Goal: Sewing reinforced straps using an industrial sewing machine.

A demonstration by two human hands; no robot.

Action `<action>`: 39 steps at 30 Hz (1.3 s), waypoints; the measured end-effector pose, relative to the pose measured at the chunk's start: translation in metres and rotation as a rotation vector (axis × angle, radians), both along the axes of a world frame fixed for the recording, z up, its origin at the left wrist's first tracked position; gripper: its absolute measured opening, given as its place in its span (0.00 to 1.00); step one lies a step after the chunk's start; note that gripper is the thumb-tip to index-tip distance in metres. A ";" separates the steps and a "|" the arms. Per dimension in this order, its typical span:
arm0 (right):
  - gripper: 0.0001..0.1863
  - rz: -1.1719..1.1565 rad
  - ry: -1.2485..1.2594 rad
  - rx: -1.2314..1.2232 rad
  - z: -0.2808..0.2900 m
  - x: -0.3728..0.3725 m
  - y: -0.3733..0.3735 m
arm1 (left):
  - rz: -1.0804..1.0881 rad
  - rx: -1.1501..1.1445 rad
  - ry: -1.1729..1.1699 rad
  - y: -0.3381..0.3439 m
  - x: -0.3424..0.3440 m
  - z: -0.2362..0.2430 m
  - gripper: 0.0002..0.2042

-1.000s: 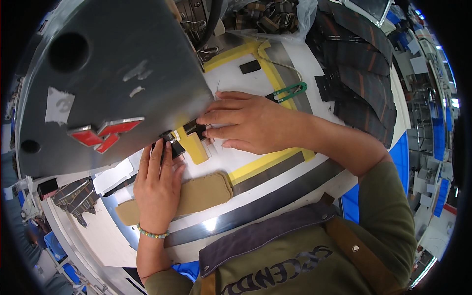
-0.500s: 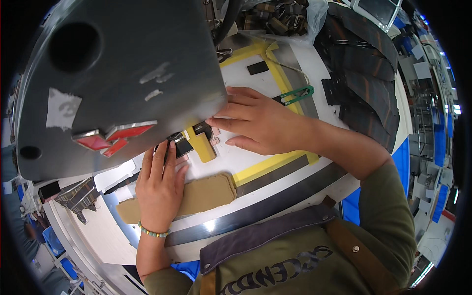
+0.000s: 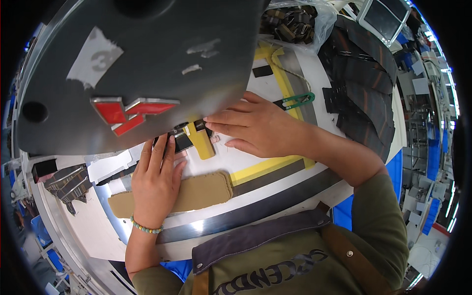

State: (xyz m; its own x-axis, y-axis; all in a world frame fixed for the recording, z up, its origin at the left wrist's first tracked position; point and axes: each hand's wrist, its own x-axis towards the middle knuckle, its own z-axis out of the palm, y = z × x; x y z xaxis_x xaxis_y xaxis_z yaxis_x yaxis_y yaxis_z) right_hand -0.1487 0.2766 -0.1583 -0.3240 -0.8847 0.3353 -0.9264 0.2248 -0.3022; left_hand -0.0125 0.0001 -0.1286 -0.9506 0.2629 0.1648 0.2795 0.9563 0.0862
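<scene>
nearest the person's body, a tan layered pad (image 3: 204,191) lies along the front of the desk (image 3: 238,156), partly covered by the left hand (image 3: 156,184); whether the palm leans on it for support, i cannot tell. a beaded bracelet (image 3: 146,227) rings that wrist, clear of the fingertips. the left fingers lie straight and unclenched, tips at the left end of a dark piece (image 3: 183,142) by the machine head's lower edge, seemingly to steady it from that side. a yellow block (image 3: 201,143) stands beside it, perhaps as a guide.

opposite, the right hand (image 3: 263,129) is spread with no visible grip, thumb apart, fingertips at the other side of the block; its upper tips are hidden behind the dark machine head (image 3: 211,69), so what they touch i cannot tell. the two hands flank the piece, likely to hold it level.

just beyond the right hand lie green-handled snips (image 3: 298,100), tied to a cord (image 3: 290,73), probably so they stay within reach. farther off, dark striped pieces (image 3: 364,93) overlap in a fanned pile, which should make single ones easy to lift, and a clear plastic bag (image 3: 322,24) keeps small plaid pieces (image 3: 285,24) together.
</scene>
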 end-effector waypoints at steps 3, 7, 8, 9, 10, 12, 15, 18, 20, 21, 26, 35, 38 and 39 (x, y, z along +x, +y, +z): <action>0.25 -0.002 0.009 0.011 0.000 -0.001 0.000 | 0.012 -0.010 -0.016 0.001 0.000 0.001 0.26; 0.25 -0.003 0.020 0.017 -0.001 0.000 0.001 | 0.012 -0.004 -0.020 0.002 -0.001 0.000 0.25; 0.25 -0.001 0.021 0.016 -0.001 -0.001 0.002 | 0.015 -0.004 -0.021 0.002 -0.001 0.000 0.25; 0.25 -0.003 0.022 0.017 0.000 -0.001 0.002 | 0.013 -0.003 -0.020 0.002 -0.001 0.000 0.25; 0.25 -0.004 0.022 0.015 0.000 0.000 0.001 | 0.013 -0.007 -0.019 0.002 -0.001 0.000 0.25; 0.25 -0.008 0.024 0.013 0.000 0.000 0.001 | 0.010 -0.010 -0.015 0.002 -0.001 0.000 0.25; 0.25 -0.007 0.015 -0.016 -0.003 -0.001 0.000 | 0.022 0.003 -0.027 0.002 0.000 0.000 0.25; 0.24 -0.012 0.006 -0.059 0.000 -0.004 0.001 | 0.013 0.002 -0.026 0.002 -0.001 0.000 0.25; 0.23 -0.085 0.029 -0.161 0.010 -0.009 0.003 | 0.011 0.009 -0.012 0.001 -0.001 0.001 0.25; 0.23 -0.086 0.026 -0.161 0.013 -0.012 0.006 | 0.011 0.008 -0.016 0.001 -0.001 0.000 0.25; 0.21 -0.093 -0.076 -0.215 0.012 -0.014 0.010 | -0.018 0.015 0.023 -0.001 -0.003 -0.002 0.25; 0.22 0.044 0.002 -0.064 0.000 -0.005 0.000 | -0.019 0.047 0.024 -0.001 -0.002 -0.001 0.25; 0.21 0.020 0.006 -0.040 -0.002 -0.002 -0.001 | -0.023 0.051 0.035 -0.001 -0.001 -0.001 0.24; 0.21 0.017 0.010 -0.035 -0.003 -0.002 -0.001 | -0.027 0.055 0.039 -0.001 -0.002 -0.001 0.24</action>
State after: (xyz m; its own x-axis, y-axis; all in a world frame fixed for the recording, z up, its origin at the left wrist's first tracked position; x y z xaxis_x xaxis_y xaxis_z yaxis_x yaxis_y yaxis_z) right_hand -0.1505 0.2756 -0.1610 -0.3057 -0.8774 0.3697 -0.9330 0.1985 -0.3003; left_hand -0.0147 -0.0007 -0.1298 -0.9360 0.2776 0.2165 0.3089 0.9426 0.1267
